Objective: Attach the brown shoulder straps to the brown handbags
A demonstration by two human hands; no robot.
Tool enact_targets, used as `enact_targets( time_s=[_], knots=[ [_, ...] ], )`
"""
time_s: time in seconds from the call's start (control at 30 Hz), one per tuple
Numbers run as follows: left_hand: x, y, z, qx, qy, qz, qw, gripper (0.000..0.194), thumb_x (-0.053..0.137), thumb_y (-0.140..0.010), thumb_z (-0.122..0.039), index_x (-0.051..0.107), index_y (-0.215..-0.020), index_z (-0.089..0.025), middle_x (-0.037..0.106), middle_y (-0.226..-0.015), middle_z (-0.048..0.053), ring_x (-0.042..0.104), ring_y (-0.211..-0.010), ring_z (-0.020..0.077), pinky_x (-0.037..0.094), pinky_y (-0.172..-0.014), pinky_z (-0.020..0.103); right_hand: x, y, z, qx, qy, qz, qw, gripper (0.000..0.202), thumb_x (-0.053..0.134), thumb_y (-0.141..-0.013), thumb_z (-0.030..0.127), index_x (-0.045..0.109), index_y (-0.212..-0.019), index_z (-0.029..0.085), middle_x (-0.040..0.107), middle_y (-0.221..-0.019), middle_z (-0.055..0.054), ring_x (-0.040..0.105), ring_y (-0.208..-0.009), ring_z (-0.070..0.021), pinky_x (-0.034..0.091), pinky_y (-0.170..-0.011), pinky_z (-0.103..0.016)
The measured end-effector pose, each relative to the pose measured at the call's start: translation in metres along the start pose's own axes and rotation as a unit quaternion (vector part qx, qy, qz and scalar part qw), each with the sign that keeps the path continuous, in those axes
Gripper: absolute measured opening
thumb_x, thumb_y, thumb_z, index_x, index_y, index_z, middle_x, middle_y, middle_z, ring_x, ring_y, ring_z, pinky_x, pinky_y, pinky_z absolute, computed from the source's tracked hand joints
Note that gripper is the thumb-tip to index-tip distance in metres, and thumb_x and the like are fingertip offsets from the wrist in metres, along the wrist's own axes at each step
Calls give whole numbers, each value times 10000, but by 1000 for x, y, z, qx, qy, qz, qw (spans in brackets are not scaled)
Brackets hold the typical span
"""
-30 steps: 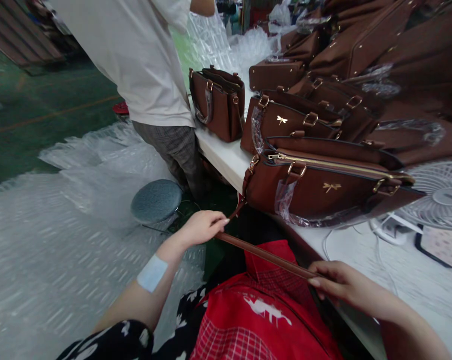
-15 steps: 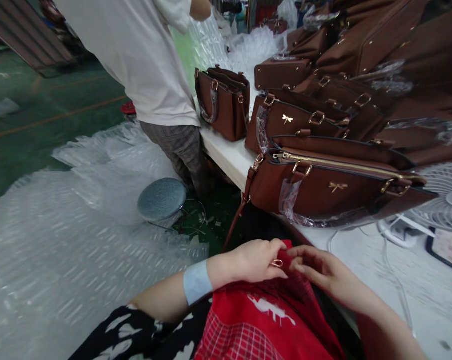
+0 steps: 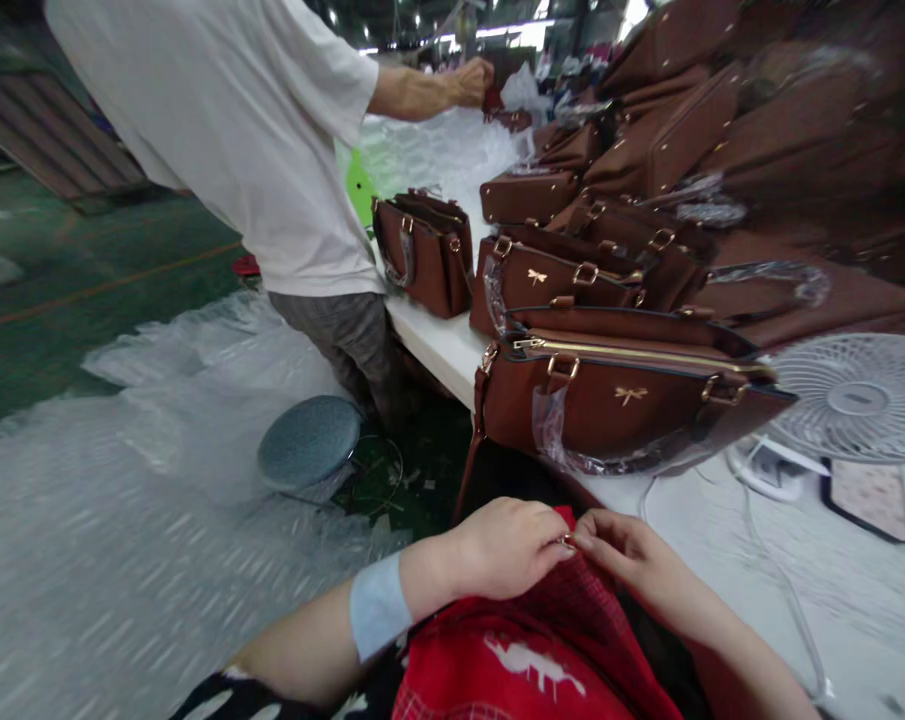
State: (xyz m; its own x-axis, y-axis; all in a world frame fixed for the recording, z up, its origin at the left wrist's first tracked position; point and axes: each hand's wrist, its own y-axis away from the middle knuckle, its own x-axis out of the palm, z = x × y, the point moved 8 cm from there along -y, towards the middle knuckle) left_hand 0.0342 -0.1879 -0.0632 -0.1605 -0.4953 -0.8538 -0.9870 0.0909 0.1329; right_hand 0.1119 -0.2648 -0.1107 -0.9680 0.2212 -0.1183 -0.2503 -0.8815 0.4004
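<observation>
Though small, handbag's dragonfly emblem

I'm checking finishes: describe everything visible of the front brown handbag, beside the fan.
The brown handbag looks leather-like, with a gold dragonfly emblem, gold rings and a gold-toothed top zip. Its front handle, wrapped in clear plastic, hangs down. It sits top up at the white table's edge, a strap hanging from its left end. Left hand and right hand are clear of its body.

We look over a dark green floor crossed by a thin orange line, a round blue-grey stool, a long white-topped table and, far back, bright white ceiling lights.
</observation>
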Motion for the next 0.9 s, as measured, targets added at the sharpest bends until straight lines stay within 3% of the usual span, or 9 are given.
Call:
enact_targets(
  time_s=[0.17, 0.3, 0.43, 0.5, 0.57, 0.63, 0.73, 0.9],
  knots=[
    [-27, -22, -28, 15, -121, 4, 993, 289, 323, -998, -243, 597, -967, -158, 673, -923, 65, 657, -810, 202, 521, -726, 320, -24, 6, 23, -39, -37, -48, 997, 547, 588, -768, 732, 481, -701, 200, 382, -564, 66, 334, -509, -89, 261, -478, -230],
    [-65, -51, -59, 71, -227, -16, 971, 255, 344, -966, -188, 597, -962, -154, 661, -932, 74, 649, -820, 224, 540, -726, 344, -63, 21, 64, -101, -54, -105, 988, 532, 617, -761, 711, 483, -689, 202, 406, -540, 65, 350, -483, -84, 274, -467, -224],
    [-122, -95, -94, 97, -282, -53, 953, 209, 384, -941, -197, 583, -978, -144, 657, -941, 96, 656, -859, 254, 556, -744, 371, -143, 47, 96, -192, -30, -246, 950, 493, 581, -816, 675, 542, -718, 193, 483, -563, 37, 439, -526, -103, 362, -528, -235],
    [-149, -124, -107, 94, -301, -79, 946, 219, 377, -940, -196, 579, -1001, -134, 659, -945, 111, 665, -870, 261, 557, -746, 377, -192, 52, 91, -195, -41, -346, 917, 468, 609, -796, 663, 575, -774, 197, 530, -607, 30, 471, -557, -103, 385, -556, -232],
    [-167, -155, -115, 83, -317, -99, 940, 225, 386, -939, -203, 582, -1019, -127, 666, -953, 118, 676, -874, 263, 561, -747, 379, -229, 44, 74, -154, -66, -399, 901, 496, 672, -708, 678, 593, -816, 200, 545, -607, 34, 465, -520, -97, 367, -510, -228],
    [-173, -185, -117, 69, -332, -93, 936, 227, 417, -926, -213, 600, -1018, -115, 679, -964, 129, 686, -882, 273, 567, -747, 384, -245, 25, 58, -117, -94, -384, 911, 551, 704, -609, 710, 585, -765, 195, 515, -548, 44, 420, -440, -89, 313, -434, -228],
    [-164, -222, -115, 53, -343, -59, 936, 221, 479, -893, -217, 630, -1003, -99, 697, -983, 154, 696, -906, 295, 577, -752, 388, -245, 3, 51, -133, -124, -325, 928, 567, 706, -569, 725, 570, -699, 190, 446, -477, 67, 382, -397, -79, 291, -408, -222],
    [-140, -252, -106, 44, -360, -25, 932, 203, 518, -875, -213, 675, -942, -102, 718, -955, 165, 711, -895, 297, 587, -747, 379, -243, -3, 50, -180, -159, -319, 917, 547, 732, -580, 680, 611, -734, 169, 514, -531, 33, 481, -476, -93, 383, -470, -222]
  ],
)
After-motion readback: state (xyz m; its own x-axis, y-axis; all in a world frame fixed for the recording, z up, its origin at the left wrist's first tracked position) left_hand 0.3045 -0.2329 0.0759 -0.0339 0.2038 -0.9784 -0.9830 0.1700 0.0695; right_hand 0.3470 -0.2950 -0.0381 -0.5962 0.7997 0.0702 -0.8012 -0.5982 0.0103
